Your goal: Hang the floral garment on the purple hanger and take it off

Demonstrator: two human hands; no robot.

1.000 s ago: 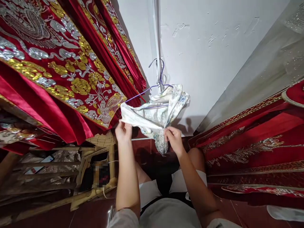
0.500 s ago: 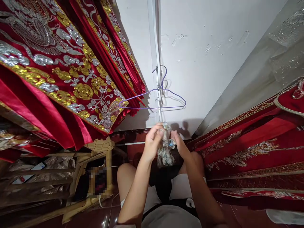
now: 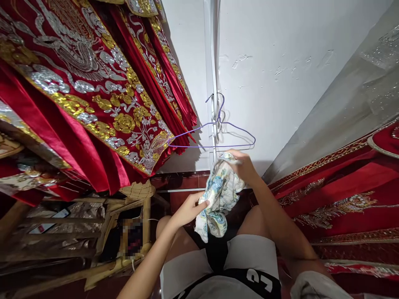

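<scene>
A small white cloth with a blue floral print (image 3: 218, 195) hangs bunched between my hands, above my knees. My right hand (image 3: 245, 166) grips its top end, just under the bottom bar of a bare purple wire hanger (image 3: 215, 135). My left hand (image 3: 191, 209) pinches the cloth lower down on its left side. The hanger hangs from a hook on the white wall (image 3: 264, 62) and carries nothing.
Red garments with gold and silver embroidery (image 3: 93, 95) hang close on the left. More red embroidered fabric (image 3: 343, 199) lies on the right. A bamboo stool (image 3: 124, 224) stands at the lower left on the dark red floor. I sit in white shorts.
The cloth came off the hanger, which now hangs bare. My hands gathered it together, then parted: the right rose towards the hanger, the left dropped lower on the cloth.
</scene>
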